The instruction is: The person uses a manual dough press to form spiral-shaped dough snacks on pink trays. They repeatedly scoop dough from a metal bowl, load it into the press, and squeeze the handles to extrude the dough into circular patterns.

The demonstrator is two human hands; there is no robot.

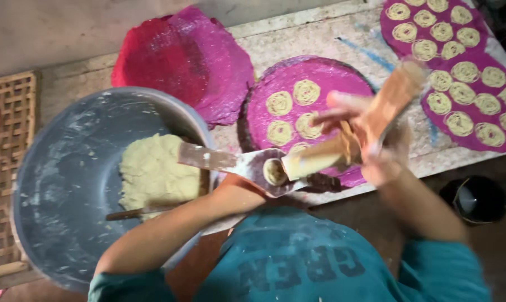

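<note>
From the head view, the right hand (370,134), blurred, grips the wooden plunger (342,151) at the dough press (264,168), held over a round purple mat (320,84) of coiled noodles on the bench (320,33). The left hand is hidden beneath the press, its grip impossible to tell, beside the big metal bowl (68,179) of dough (152,173).

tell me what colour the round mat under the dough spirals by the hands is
Bright magenta-pink round mat, with pale yellow dough spirals on it; seen in the head view.

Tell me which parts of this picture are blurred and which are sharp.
Head view: the right hand and the wooden press are smeared by motion blur; the metal bowl with its dough and the pink mats with spirals look fairly sharp; lighting is soft, without harsh glare.
</note>
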